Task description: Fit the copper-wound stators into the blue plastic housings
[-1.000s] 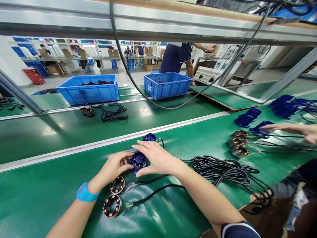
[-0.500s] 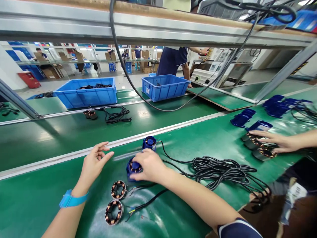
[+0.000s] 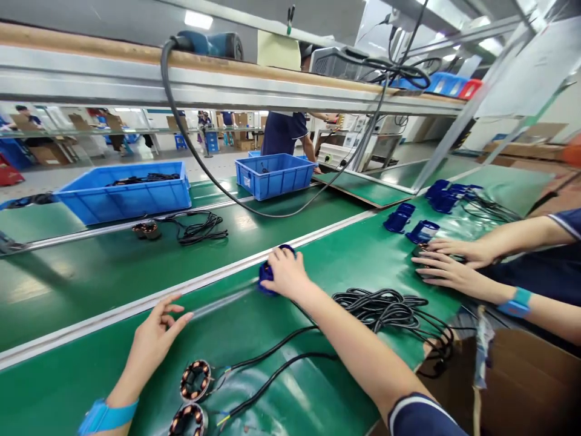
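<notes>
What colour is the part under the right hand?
Blue part beneath the right hand, head view.

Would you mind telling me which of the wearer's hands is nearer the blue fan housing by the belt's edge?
Right. The right hand rests on the blue fan housing, covering most of it; the left hand hovers open, well apart to its left.

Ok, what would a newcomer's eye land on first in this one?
Probably the right hand pressed over a blue part by the pale strip at the edge of the green bench, with the left hand open and touching nothing. Next, two copper-wound rings near the bottom edge, their black leads running to a cable coil. At right, a co-worker's hands rest on the bench.
</notes>
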`<state>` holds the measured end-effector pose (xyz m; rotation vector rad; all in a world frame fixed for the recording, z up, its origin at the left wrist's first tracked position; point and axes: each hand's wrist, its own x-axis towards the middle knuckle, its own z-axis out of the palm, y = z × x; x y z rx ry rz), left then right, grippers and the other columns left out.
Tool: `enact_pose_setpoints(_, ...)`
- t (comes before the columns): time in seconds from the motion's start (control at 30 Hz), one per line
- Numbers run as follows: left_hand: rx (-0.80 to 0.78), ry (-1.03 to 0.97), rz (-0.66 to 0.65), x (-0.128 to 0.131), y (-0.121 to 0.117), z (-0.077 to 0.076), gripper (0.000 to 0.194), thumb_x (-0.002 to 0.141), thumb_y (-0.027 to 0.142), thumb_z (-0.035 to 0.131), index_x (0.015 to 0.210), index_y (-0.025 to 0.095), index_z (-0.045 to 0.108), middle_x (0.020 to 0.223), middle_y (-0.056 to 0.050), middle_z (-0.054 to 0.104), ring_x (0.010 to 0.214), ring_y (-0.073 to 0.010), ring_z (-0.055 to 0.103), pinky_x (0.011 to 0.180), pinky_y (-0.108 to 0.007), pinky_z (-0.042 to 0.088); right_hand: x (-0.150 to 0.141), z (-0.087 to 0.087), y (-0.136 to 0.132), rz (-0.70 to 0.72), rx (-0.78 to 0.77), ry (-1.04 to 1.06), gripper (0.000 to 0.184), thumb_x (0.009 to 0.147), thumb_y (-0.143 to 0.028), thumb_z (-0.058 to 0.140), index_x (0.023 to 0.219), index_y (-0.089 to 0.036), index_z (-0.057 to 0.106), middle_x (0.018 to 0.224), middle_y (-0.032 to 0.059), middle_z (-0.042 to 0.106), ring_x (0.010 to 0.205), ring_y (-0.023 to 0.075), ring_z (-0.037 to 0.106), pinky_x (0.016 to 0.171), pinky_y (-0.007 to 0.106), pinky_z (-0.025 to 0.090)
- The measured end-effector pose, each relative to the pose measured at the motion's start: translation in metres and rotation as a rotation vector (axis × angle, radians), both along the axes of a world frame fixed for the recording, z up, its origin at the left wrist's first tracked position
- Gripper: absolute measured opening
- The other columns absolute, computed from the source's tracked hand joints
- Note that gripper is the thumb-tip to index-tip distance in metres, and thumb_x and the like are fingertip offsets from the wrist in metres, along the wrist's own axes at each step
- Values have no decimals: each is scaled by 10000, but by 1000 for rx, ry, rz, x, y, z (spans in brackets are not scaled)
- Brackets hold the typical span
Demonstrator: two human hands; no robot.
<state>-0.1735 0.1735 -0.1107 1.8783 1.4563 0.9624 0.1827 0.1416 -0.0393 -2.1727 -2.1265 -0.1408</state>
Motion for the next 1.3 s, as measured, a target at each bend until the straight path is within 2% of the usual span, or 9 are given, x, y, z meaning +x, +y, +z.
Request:
enact_pose_setpoints(0.23,9,70,-50,14,-3,-6,707,816,717,646,1322,230,571,1060,-47,704,645,-137,599,657,-310,546,145,6,16,-374,-41,-21,600,893,-533,723,1287,-97,603,1355,238,566,1239,435,535,979,626,444)
enact_pose_setpoints(0.37,49,175,-48,12,22,-1,620,847,665,648,1310,254,602,1167,-49,688,759,-157,639,801,-351,579,198,11,19,-485,84,-158,578,923,-490,690,1296,-56,613,1450,300,494,1333,483,460,1002,704,413)
enact_pose_setpoints(0.5,92,324,80,-5,100,14,578,916,574,641,1346,196,568,1358,-115,589,992,-207,652,946,-433,565,165,-1,14,-155,228,-168,542,973,-513,619,1331,-107,628,1482,242,530,1300,420,547,1097,654,407)
enact_pose_setpoints(0.57,101,409,168,-13,151,24,568,936,505,661,1388,185,532,1453,-143,521,1190,-270,606,1026,-504,535,122,-19,0,97,131,-32,564,979,-596,583,1356,-181,636,1482,191,560,1347,389,540,1162,653,371)
enact_pose_setpoints(0.67,90,540,259,-15,222,36,567,934,438,693,1417,199,518,1544,-142,446,1369,-334,495,1121,-588,465,61,-52,-30,322,-112,186,694,998,-707,463,1562,-303,466,1662,117,335,1528,369,332,1214,700,296)
enact_pose_setpoints(0.77,47,651,288,-9,275,39,589,934,441,696,1444,216,504,1564,-138,429,1373,-340,494,1122,-603,466,34,-77,-50,402,-293,291,744,1013,-713,407,1645,-334,306,1697,95,190,1564,384,175,1215,742,224)
enact_pose_setpoints(0.87,6,730,295,-2,311,33,593,940,461,687,1450,223,500,1553,-137,444,1348,-332,519,1103,-590,487,34,-82,-55,394,-300,326,717,1020,-680,420,1645,-351,294,1695,82,154,1560,391,122,1218,746,184)
enact_pose_setpoints(1.13,0,809,242,4,360,16,477,976,434,637,1378,193,550,1486,-131,506,1297,-300,557,1072,-548,513,36,-67,-51,356,-339,353,736,1012,-680,451,1643,-326,312,1693,97,170,1559,403,144,1200,760,195)
enact_pose_setpoints(1.3,-14,837,20,-37,316,34,347,950,396,663,1210,165,660,1333,-105,620,1277,-279,570,1096,-508,482,35,-66,-53,340,-371,378,743,1014,-698,427,1641,-312,326,1707,95,144,1575,378,119,1231,730,142)
